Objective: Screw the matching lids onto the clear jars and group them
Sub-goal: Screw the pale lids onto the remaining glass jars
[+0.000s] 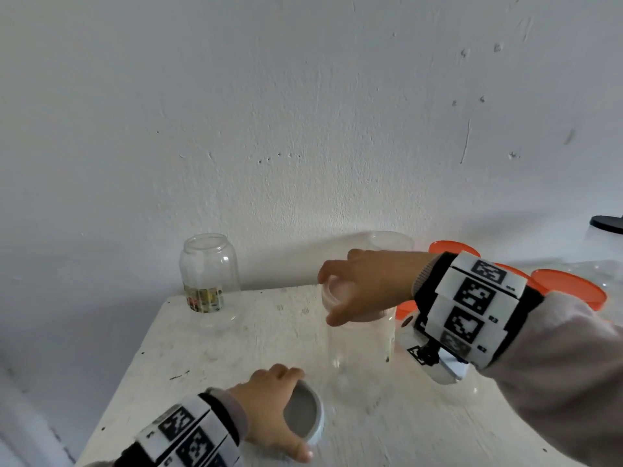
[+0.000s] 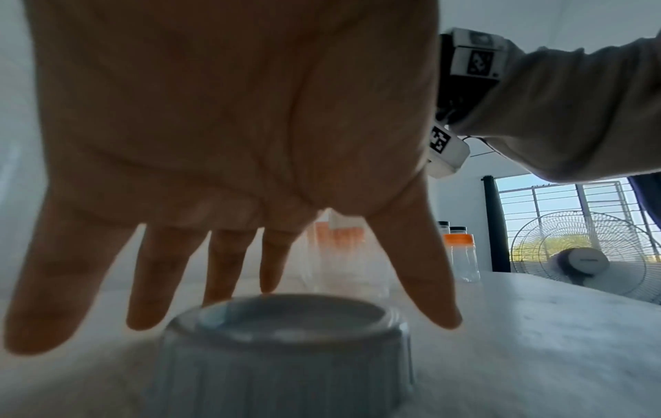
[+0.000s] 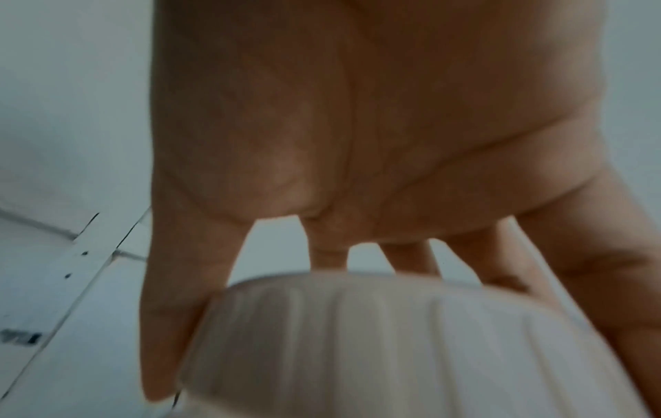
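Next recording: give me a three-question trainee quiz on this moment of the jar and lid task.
1. True or false: the right hand grips a white lid atop the tall clear jar.
2. What is under the left hand? A) orange lid B) grey-white lid C) spoon
3. Fill in: the labelled jar by the wall has ___ lid on it.

Key: 1 true; 2 B; 3 no

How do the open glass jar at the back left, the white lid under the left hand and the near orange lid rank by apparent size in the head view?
1. open glass jar
2. and 3. unsure: orange lid and white lid look alike; hands cover parts.
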